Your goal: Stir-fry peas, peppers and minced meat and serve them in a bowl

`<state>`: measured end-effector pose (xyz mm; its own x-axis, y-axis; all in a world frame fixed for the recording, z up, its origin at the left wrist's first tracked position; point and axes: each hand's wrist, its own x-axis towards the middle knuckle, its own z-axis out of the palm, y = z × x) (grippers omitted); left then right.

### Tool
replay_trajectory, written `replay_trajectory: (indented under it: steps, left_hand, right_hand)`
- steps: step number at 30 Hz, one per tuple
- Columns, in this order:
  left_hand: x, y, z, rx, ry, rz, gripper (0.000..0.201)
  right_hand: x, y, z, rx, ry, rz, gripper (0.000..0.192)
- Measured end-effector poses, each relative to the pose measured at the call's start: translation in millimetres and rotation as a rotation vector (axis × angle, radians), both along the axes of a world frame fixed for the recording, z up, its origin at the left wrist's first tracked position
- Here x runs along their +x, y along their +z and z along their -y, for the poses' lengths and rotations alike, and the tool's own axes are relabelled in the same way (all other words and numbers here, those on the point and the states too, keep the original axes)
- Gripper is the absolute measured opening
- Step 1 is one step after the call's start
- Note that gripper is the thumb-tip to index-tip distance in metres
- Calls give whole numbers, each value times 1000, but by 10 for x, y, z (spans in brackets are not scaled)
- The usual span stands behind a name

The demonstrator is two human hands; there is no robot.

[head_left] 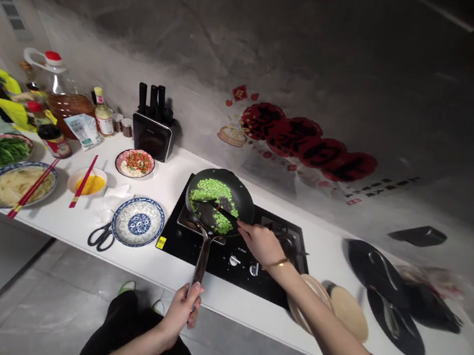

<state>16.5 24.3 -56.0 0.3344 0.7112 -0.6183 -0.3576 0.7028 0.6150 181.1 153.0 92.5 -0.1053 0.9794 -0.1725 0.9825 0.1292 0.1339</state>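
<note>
Black pan handle (201, 260): the left hand (182, 310) is wrapping closed around its near end, steadying the frying pan (220, 201) on the left burner of the black hob (232, 244). The right hand (260, 243), a gold bangle at the wrist, is gripping a dark spatula (219, 207) whose blade is lying among the green beans (214, 195) inside the pan.

Progress, as judged: the beans are looking bright green and loosely spread, with bare pan floor showing, so the stirring is seeming underway rather than finished; nothing is plated from this pan yet.

Nearby, left along the white counter (162, 186): empty blue-patterned plate (138, 222), scissors (102, 236), bowl of beaten egg (89, 182) with red chopsticks across it, dish of chopped chilli and garlic (135, 162), knife block (153, 126).
</note>
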Motion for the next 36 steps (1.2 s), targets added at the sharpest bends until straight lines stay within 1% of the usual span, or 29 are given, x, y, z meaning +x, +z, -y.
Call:
replay_trajectory:
  steps: [3,5,6,8,11,13,15,16,18,20,22,24,26,29,31,33,36]
  left_hand:
    - [-4,27,-5,-9,0,-10,61]
    - [-6,24,-6,-11,5,-8,61]
    - [-6,16,-5,-9,6,-3,60]
    - [-4,-10,-1,-4,10,11,59]
    - [5,-47,9,0,15,26,57]
    - [7,-55,13,2,15,27,57]
    - [5,-48,13,3,12,21,58]
    - [2,-41,12,3,11,17,59]
    - [-4,-27,9,4,12,10,60]
    - [-7,-18,7,6,14,5,60]
    - [-8,-17,9,6,14,1,60]
    - [-7,-16,11,9,10,4,60]
    - [-8,-5,10,11,6,3,59]
    - [-9,31,1,5,0,-6,60]
    - [-9,56,-8,4,-5,-7,61]
    - [-7,74,-14,9,-9,-3,62]
    - [-4,79,-20,6,-12,-6,62]
  right_hand:
    - [-52,-169,-221,41,-28,118,37]
    - [36,-181,-311,32,-67,123,38]
    - [112,-151,-323,18,-84,103,37]
    - [308,-22,-281,-12,-106,37,36]
    - [629,274,-98,-39,-95,-55,33]
    - [789,454,39,-53,-82,-62,31]
    - [861,552,140,-93,-73,-42,28]
    - [859,558,170,-115,-69,-34,27]
    - [790,486,182,-124,-72,-29,27]
    - [662,325,132,-71,-110,-15,30]
    - [513,132,26,7,-160,11,34]
    - [365,-34,-120,62,-180,13,36]
    - [229,-132,-278,87,-159,-27,38]
    - [82,-136,-443,57,-64,-89,37]
    - [57,-80,-443,21,7,-81,35]
    - [109,-22,-333,21,36,-39,35]
    - [307,28,2,95,28,-22,36]
